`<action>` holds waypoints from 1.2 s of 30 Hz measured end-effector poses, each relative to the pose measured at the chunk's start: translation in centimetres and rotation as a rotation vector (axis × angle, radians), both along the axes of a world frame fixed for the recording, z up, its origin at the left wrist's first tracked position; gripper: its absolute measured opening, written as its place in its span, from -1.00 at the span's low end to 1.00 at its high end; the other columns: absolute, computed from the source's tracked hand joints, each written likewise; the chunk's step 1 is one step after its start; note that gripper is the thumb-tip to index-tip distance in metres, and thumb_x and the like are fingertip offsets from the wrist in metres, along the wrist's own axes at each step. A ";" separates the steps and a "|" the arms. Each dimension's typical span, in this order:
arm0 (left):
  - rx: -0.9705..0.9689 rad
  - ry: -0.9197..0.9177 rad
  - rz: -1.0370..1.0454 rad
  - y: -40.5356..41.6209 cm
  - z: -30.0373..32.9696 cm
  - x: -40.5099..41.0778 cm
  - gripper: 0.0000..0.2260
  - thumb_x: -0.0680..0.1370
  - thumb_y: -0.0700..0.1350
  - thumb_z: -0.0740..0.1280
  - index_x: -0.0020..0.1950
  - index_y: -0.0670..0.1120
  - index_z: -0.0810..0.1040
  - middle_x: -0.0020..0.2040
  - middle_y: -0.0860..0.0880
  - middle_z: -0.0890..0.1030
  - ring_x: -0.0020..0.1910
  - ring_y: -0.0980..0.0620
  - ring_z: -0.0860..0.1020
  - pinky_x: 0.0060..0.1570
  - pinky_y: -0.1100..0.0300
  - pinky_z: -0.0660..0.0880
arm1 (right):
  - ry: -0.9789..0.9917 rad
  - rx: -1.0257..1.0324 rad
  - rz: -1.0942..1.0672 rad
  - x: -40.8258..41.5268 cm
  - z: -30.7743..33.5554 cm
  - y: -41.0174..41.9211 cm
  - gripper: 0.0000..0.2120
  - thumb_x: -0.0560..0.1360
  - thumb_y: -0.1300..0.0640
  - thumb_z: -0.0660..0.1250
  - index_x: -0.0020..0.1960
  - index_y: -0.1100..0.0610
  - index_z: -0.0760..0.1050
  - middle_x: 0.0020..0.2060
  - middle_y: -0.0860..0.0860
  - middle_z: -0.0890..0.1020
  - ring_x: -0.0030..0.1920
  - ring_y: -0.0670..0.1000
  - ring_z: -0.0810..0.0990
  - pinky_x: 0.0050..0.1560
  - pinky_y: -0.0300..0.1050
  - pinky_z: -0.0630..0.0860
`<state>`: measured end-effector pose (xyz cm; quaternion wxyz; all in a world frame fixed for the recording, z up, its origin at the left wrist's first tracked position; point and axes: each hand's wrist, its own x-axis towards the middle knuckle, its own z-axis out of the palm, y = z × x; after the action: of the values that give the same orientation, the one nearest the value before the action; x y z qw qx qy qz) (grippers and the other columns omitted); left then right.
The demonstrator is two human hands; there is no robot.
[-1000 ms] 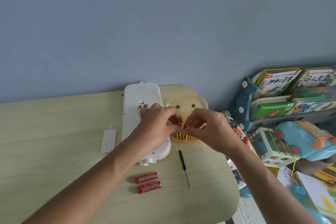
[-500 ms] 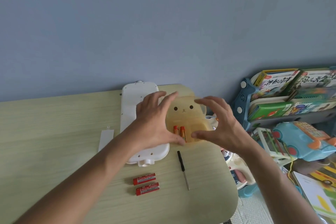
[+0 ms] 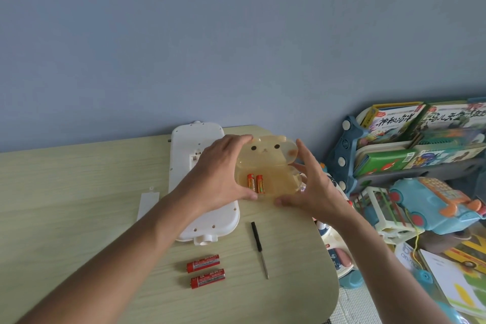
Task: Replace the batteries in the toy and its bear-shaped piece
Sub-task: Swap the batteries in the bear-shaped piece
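Note:
A translucent yellow bear-shaped piece (image 3: 265,158) sits open at the far right of the table, its face lid tilted up. Two orange batteries (image 3: 255,183) lie side by side in its lower half. My left hand (image 3: 215,176) grips its left side, thumb on the front rim and fingers on the lid's ear. On the opposite side my right hand (image 3: 313,187) holds it, thumb at the front edge. The white toy (image 3: 184,166) lies face down just left of the piece, its battery bay partly hidden by my left hand.
Two red batteries (image 3: 203,262) lie near the front of the pale wooden table (image 3: 65,192), with a small black screwdriver (image 3: 259,244) to their right. A white battery cover (image 3: 148,205) lies left of the toy. Off the table's right edge are a book rack (image 3: 410,144) and toys (image 3: 436,202).
A second ago both hands pinched the orange batteries at the bear piece. They let go, spread apart and now grip the piece's two sides, with the batteries lying inside.

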<state>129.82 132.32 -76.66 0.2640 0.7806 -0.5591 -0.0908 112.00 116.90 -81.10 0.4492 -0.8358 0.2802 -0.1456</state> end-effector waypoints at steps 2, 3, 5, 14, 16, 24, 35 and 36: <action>-0.049 0.037 -0.006 0.1 0.1 0.0 -0.21 0.27 0.10 0.62 0.40 0.14 0.32 0.32 0.16 0.43 0.29 0.18 0.41 0.26 0.31 0.31 | -0.053 0.016 -0.024 0.0 0.0 -0.3 0.09 0.21 0.13 0.70 0.56 -0.07 0.14 0.37 -0.11 0.43 0.36 -0.10 0.47 0.34 -0.11 0.46; -0.065 0.038 -0.011 0.1 0.1 0.1 -0.31 0.29 0.08 0.61 0.33 0.14 0.38 0.26 0.17 0.47 0.23 0.19 0.45 0.23 0.27 0.38 | -0.078 0.027 -0.035 0.0 0.0 -0.4 -0.01 0.22 0.15 0.69 0.50 -0.07 0.23 0.33 -0.14 0.48 0.34 -0.11 0.50 0.35 -0.09 0.47; -0.072 0.013 -0.032 0.1 -0.1 0.2 -0.47 0.33 0.05 0.59 0.22 0.13 0.47 0.15 0.17 0.50 0.15 0.16 0.49 0.19 0.17 0.46 | -0.110 0.029 -0.055 0.1 0.1 -0.4 -0.18 0.24 0.17 0.68 0.38 -0.05 0.35 0.24 -0.18 0.53 0.29 -0.14 0.54 0.35 -0.11 0.48; -0.081 0.083 -0.041 -0.4 -0.9 0.6 -0.75 0.41 0.14 0.51 0.04 0.12 0.64 0.12 0.16 0.56 0.15 0.19 0.52 0.22 0.21 0.42 | -0.100 0.120 0.010 -0.5 0.0 -0.1 -0.28 0.32 -0.14 0.60 0.41 -0.17 0.40 0.35 -0.10 0.53 0.40 -0.14 0.46 0.44 -0.11 0.36; -0.067 0.127 -0.013 -0.5 -0.9 0.7 -0.71 0.41 0.13 0.51 0.10 0.14 0.64 0.13 0.17 0.59 0.15 0.21 0.53 0.24 0.20 0.43 | -0.133 0.157 -0.053 -0.1 0.0 0.1 -0.42 0.39 -0.25 0.49 0.36 -0.22 0.44 0.35 -0.09 0.54 0.42 -0.09 0.46 0.45 0.03 0.39; -0.019 0.197 0.074 -0.7 -1.0 0.6 -0.47 0.34 0.09 0.59 0.28 0.06 0.62 0.22 0.14 0.60 0.22 0.21 0.50 0.12 0.43 0.31 | -0.204 0.171 -0.150 0.4 -0.8 0.6 -0.57 0.43 -0.09 0.51 0.27 -0.15 0.52 0.20 -0.18 0.62 0.29 -0.05 0.58 0.30 0.13 0.55; -0.050 0.070 0.060 3.2 0.8 0.0 -0.54 0.45 0.14 0.47 0.34 0.11 0.55 0.28 0.19 0.55 0.31 0.21 0.42 0.32 0.33 0.30 | -0.070 -0.249 -0.117 0.0 1.9 2.9 -0.53 0.46 -0.08 0.49 0.34 -0.14 0.51 0.43 -0.17 0.43 0.36 -0.20 0.39 0.29 -0.24 0.32; -0.074 0.062 0.070 4.6 1.1 0.0 -0.59 0.46 0.13 0.47 0.29 0.12 0.58 0.21 0.24 0.56 0.23 0.25 0.45 0.25 0.39 0.33 | -0.082 -0.306 -0.082 0.0 2.4 3.8 -0.54 0.44 -0.08 0.50 0.32 -0.12 0.53 0.41 -0.15 0.44 0.35 -0.19 0.41 0.26 -0.28 0.31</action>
<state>129.78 136.96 -75.56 0.3130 0.7862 -0.5261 -0.0848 111.96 120.68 -78.73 0.3213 -0.8757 0.2703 -0.2387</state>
